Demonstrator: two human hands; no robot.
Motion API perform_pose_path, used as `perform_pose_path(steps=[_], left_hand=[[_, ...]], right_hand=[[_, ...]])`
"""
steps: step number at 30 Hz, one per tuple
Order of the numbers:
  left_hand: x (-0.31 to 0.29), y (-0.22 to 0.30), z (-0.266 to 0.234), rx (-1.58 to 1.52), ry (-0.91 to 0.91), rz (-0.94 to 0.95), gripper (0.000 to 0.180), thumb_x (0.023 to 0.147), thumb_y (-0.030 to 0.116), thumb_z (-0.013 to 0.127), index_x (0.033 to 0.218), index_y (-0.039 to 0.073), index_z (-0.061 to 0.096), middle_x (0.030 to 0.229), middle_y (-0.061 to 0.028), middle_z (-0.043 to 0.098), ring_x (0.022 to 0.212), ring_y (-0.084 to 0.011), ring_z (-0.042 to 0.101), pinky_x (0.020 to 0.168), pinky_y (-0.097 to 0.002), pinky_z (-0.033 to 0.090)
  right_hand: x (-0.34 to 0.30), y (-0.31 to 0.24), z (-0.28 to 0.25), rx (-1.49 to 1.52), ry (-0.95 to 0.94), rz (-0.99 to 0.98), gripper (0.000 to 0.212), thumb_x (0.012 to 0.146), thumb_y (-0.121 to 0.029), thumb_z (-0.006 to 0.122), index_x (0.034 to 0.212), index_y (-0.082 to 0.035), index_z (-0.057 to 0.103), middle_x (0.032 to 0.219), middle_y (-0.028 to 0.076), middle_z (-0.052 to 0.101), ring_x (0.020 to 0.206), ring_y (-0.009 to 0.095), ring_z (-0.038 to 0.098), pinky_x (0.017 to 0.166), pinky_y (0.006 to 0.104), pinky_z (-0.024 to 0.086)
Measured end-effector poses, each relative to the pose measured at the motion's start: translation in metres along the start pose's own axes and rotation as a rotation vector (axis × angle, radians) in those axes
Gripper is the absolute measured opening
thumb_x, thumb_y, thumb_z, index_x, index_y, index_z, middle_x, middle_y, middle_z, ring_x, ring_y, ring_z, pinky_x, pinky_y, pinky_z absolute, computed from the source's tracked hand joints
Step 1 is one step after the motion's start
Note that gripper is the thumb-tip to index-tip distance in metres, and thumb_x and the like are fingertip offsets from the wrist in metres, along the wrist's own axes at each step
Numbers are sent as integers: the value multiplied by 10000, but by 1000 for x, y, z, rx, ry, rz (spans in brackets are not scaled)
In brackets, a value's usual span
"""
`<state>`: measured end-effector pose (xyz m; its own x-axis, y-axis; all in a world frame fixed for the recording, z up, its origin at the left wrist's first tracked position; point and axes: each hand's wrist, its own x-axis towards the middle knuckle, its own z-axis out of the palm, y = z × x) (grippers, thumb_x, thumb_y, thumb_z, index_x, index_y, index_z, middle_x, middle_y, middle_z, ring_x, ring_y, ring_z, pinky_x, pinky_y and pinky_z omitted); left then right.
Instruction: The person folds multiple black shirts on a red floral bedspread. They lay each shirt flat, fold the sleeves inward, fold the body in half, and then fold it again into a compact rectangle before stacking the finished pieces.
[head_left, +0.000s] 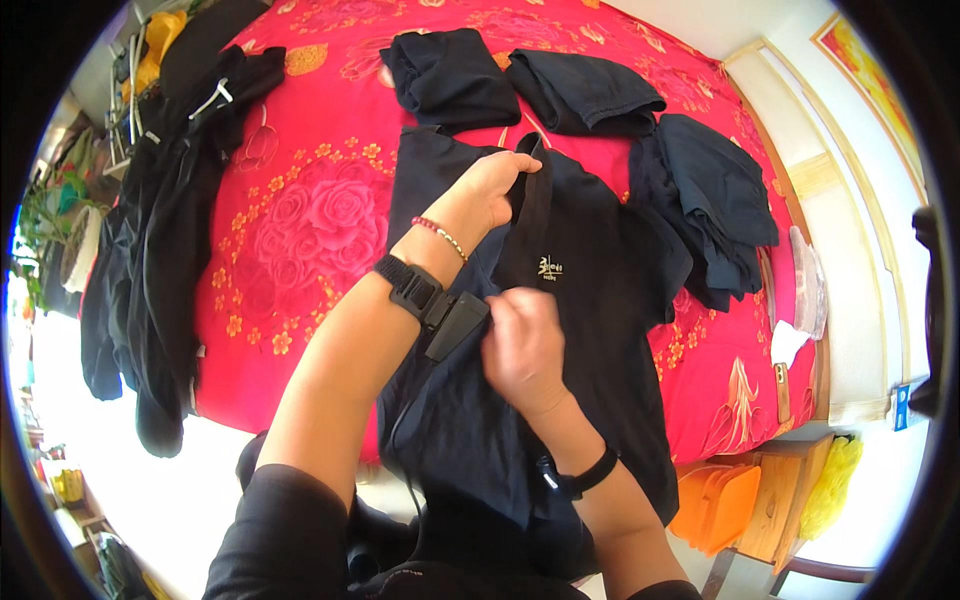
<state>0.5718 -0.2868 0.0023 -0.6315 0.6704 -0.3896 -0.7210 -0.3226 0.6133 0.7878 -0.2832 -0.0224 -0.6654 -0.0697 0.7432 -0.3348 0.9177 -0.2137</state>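
A black short-sleeved shirt (600,230) with small pale lettering on its chest is spread over the near edge of the bed and hangs down toward me. My left hand (493,188) is closed, pinching the shirt's raised collar edge between thumb and fingers. Lower down, my right hand (525,345) is curled at the bottom of the front opening, just below the lettering. It is slightly smeared by motion, and its fingertips are hidden against the cloth it appears to grip. A black device is strapped to my left wrist, and a dark band circles my right.
Folded dark garments lie at the bed's far side (455,80), (590,92) and right side (715,200). Long black clothes (165,250) drape over the left edge of the red floral bedspread (310,215). An orange plastic item (715,505) and a wooden cabinet (785,500) stand at the lower right.
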Motion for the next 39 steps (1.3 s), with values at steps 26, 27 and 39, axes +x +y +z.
perform_pose_path(steps=[26,27,39], left_hand=[[-46,-19,-95,349,29,-176,287,926,200,614,1145,20,566,1077,-125,667,1063,-354,644,965,-554,509],[-45,-17,-97,295,6,-207,312,928,215,597,1165,18,554,1091,-134,662,1075,-355,641,974,-551,504],[-15,-9,-99,365,121,-26,250,922,207,716,1061,8,657,890,-78,685,789,-231,687,714,-401,576]], right_hand=[[9,-3,-10,182,-564,-62,146,811,-94,675,951,-64,642,950,90,640,883,281,651,764,369,550],[10,-3,-10,133,-303,71,195,774,-70,728,949,-80,643,914,77,625,881,287,640,768,384,542],[-17,38,36,-361,-452,48,486,789,-4,644,1274,-30,625,926,96,475,772,226,585,563,304,569]])
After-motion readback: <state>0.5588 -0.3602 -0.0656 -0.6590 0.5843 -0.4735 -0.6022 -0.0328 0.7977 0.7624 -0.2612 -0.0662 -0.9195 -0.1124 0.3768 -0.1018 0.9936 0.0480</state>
